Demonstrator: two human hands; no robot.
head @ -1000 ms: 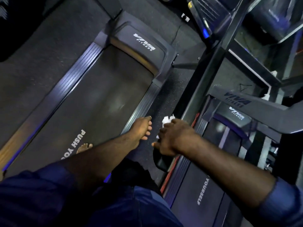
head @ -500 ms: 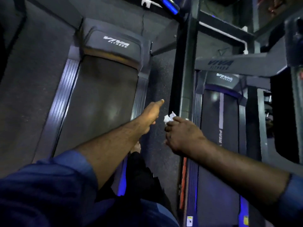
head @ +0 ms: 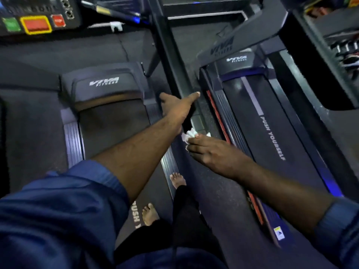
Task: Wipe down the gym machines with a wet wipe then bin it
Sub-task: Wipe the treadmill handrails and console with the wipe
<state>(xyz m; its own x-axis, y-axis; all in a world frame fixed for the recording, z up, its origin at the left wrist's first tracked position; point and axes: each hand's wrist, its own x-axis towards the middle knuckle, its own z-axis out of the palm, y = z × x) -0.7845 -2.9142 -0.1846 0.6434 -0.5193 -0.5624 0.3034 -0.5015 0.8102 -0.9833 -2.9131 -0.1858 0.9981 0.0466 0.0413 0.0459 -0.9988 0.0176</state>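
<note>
two machines lie side by side: the left treadmill [head: 108, 121] under our bare feet [head: 177, 180], the right treadmill [head: 272, 123] just across the gap, and a dark post [head: 169, 61] rising between them. we stand at the inner rail so both arms can reach over. our left hand [head: 177, 106] stretches toward the post, fingers straight and holding nothing, likely to steady us; whether it touches, we cannot tell. our right hand [head: 211, 152] pinches the crumpled wipe [head: 189, 133] near the right treadmill's red-edged rail, ready, we judge, to wipe it.
</note>
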